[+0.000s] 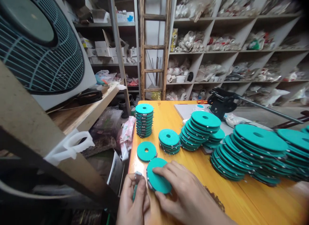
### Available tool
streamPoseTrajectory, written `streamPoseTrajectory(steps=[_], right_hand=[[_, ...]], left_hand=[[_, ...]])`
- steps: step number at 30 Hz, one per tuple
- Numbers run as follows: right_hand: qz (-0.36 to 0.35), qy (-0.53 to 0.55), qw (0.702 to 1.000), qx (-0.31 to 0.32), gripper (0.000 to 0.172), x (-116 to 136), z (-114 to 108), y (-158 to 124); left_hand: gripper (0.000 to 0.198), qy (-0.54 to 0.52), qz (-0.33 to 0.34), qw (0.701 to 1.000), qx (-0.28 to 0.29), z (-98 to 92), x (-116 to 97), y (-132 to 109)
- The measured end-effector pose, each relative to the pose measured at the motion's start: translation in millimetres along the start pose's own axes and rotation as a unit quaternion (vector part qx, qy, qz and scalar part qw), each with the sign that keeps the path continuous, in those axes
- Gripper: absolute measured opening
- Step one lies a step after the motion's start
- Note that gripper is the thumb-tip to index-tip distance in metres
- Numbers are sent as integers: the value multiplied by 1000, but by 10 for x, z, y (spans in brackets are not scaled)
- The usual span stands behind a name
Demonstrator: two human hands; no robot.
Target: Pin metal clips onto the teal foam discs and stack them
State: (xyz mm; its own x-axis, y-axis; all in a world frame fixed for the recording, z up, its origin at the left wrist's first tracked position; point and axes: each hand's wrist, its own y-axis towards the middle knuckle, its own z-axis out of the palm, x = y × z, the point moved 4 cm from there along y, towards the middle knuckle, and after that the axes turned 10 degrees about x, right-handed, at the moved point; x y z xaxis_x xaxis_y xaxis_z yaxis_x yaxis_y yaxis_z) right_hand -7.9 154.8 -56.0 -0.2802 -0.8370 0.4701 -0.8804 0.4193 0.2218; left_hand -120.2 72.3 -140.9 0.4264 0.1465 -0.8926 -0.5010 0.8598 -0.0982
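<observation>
My right hand (180, 186) grips a round green foam line spool (158, 176) by its edge, fingers on its face and thumb below. The spool is tilted just above the yellow table, with dark line and small fittings round its rim. My left hand (135, 197) is closed beside it, pinching a small silvery piece (138, 174); a slim green part shows between its fingers, and I cannot make out what it is. A single spool (146, 151) lies flat just beyond my hands. Behind it stand a short stack of spools (169, 138) and a taller stack (144, 120).
More spool stacks (205, 120) (259, 141) fill the right of the yellow table (193, 192). A black clamp-like device (222, 102) with a metal rod stands behind them. A fan (48, 41) and wooden ledge (91, 112) crowd the left. A ladder (154, 47) and loaded shelves (227, 51) stand behind.
</observation>
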Motion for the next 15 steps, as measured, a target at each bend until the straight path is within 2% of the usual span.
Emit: streamPoseTrajectory(steps=[4,7,12,15], right_hand=[[-18,-19,999,-32,28,35,64,-127],[-31,-40,997,-59,29,34,147,-189],[-12,24,989,-146,39,-26,226,-290],[22,78,989,-120,39,-105,229,-348]], left_hand=[[35,147,11,989,-18,44,-131,-40],[27,212,41,976,-15,99,-238,-68],[21,229,80,970,10,175,-311,-100],[23,216,66,974,16,170,-284,-98]])
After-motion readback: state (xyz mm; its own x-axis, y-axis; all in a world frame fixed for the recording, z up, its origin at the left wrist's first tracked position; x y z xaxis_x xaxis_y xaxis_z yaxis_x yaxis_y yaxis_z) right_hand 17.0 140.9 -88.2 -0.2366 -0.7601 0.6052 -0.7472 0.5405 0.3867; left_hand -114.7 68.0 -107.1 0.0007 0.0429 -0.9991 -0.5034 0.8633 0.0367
